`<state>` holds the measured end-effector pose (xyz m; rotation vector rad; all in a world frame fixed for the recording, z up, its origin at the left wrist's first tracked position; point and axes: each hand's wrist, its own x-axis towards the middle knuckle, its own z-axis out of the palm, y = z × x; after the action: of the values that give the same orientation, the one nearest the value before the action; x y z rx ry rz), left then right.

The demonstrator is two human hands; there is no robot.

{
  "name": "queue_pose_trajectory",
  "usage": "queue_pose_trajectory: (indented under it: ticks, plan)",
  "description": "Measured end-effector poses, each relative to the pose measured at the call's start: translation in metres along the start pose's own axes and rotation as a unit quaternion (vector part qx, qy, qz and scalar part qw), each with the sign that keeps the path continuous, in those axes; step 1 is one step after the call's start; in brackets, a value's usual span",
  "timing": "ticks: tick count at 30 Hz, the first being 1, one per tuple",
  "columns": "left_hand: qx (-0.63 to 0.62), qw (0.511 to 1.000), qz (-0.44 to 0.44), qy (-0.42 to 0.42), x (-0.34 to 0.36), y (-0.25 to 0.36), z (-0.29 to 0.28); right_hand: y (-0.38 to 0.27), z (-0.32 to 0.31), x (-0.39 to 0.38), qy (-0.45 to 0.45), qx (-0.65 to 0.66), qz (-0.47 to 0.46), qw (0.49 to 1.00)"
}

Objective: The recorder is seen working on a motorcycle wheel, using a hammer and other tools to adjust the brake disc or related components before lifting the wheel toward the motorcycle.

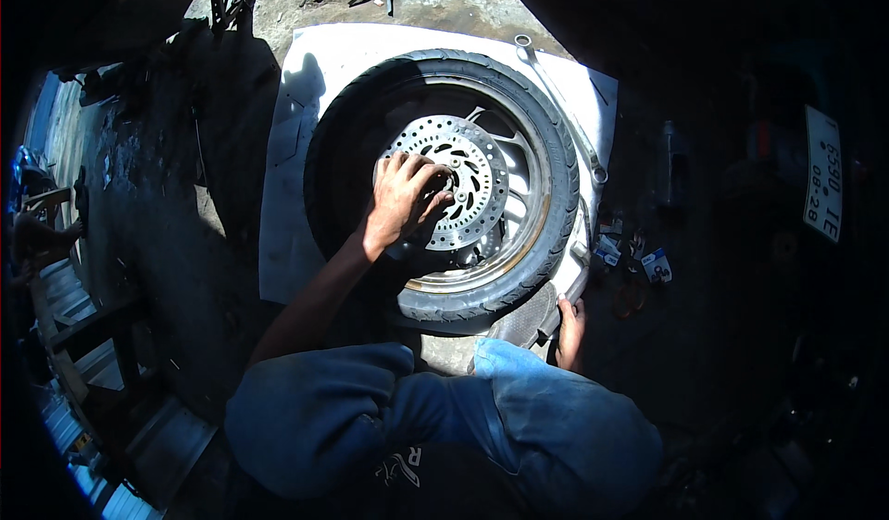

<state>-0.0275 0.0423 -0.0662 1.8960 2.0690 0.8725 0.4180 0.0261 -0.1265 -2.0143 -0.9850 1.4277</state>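
A motorcycle wheel (542, 85) with a black tyre lies flat on a white sheet (282, 214) in front of me. A perforated brake disc (486, 163) faces up at its middle. My left hand (400, 200) reaches over the disc, its fingers curled at the hub; what they pinch there is hidden. Low at the wheel's right edge, my right hand (570, 333) is closed with the thumb on top, beside a pale grey long object (576, 279) and a dark grey shoe (523, 324). Shadow hides what the right fingers hold.
A long ring spanner (562, 108) lies along the tyre's right side. Small blue-and-white packets (657, 265) and a bottle (669, 163) are on the dark floor to the right, with a white plate (821, 175) beyond. A wooden frame (102, 325) stands at the left.
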Motion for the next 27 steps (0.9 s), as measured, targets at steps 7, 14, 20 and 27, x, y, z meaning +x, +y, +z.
queue_pose_trajectory:
  ticks: [7, 14, 20, 27]
  plan:
    - [-0.086, 0.995, -0.009, 0.059, -0.016, -0.019, 0.000, -0.062, 0.005, 0.011, -0.164, 0.290, 0.154, 0.930]
    - [-0.094, 0.993, 0.011, 0.075, -0.011, -0.019, 0.015, -0.195, 0.044, -0.070, -0.196, 0.090, -0.175, 0.961]
    - [-0.074, 0.992, -0.002, 0.103, -0.017, -0.024, 0.018, -0.264, 0.108, -0.093, -0.313, -0.244, -0.393, 0.829]
    - [-0.085, 0.987, 0.010, 0.137, -0.010, -0.022, 0.034, -0.229, 0.153, -0.071, -0.281, -0.331, -0.348, 0.831]
